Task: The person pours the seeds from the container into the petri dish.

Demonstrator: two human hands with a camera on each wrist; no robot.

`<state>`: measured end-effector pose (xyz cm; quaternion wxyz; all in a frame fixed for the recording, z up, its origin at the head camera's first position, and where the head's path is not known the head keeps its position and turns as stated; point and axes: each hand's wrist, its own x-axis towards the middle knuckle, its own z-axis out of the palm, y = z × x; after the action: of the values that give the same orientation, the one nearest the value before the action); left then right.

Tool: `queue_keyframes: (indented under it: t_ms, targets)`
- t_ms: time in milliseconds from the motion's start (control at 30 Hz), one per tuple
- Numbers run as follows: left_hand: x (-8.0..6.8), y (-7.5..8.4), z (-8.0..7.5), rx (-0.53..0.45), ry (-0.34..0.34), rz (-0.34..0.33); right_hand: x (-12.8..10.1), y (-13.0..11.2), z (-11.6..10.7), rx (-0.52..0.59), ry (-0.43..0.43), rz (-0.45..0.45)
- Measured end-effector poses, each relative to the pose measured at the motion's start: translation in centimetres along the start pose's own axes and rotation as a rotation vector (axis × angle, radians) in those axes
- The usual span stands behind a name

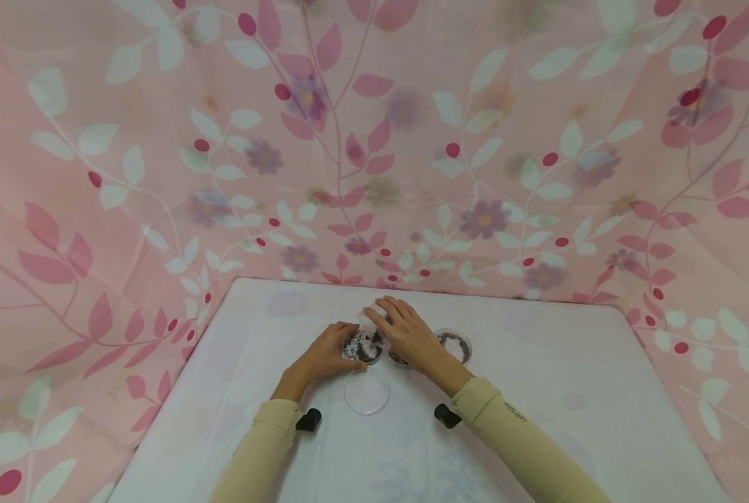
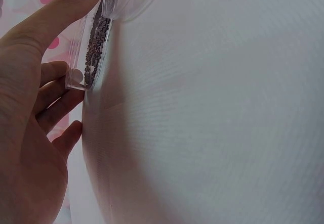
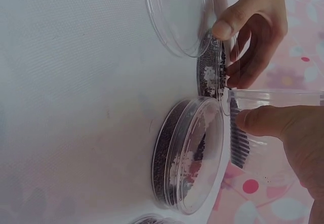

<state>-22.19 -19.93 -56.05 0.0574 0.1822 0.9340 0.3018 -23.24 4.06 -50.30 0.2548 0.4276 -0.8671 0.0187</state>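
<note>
My left hand (image 1: 324,353) holds a round clear petri dish (image 1: 360,347) by its rim, thumb at the near side and fingers at the far side. Dark grains with scattered white bits fill this dish. My right hand (image 3: 298,143) grips a clear plastic container (image 3: 268,155), its thumb on the wall, above the dish's right side. A dark ribbed strip (image 3: 239,140) shows through the container's wall; what it is, I cannot tell. A clear round lid (image 1: 367,392) lies by the held dish, nearer to me.
A second petri dish (image 3: 190,155), covered, with dark grains and white bits, sits partly under my right hand in the head view. Farther right is a third dish (image 1: 454,346) with a white heap on dark grains. Small black devices (image 1: 309,420) show beside both wrists. Patterned pink cloth (image 1: 374,175) surrounds the white table (image 1: 538,391).
</note>
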Motion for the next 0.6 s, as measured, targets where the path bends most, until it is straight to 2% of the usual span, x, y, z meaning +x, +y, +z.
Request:
queue_keyframes:
  t_ms: [367, 600]
  targets:
    - [0.06, -0.13, 0.16, 0.0, -0.001, -0.021, -0.4, 0.15, -0.29, 0.036, -0.045, 0.044]
    - [-0.04, -0.01, 0.03, -0.005, 0.004, -0.001, -0.49, 0.39, -0.13, 0.072, -0.013, 0.058]
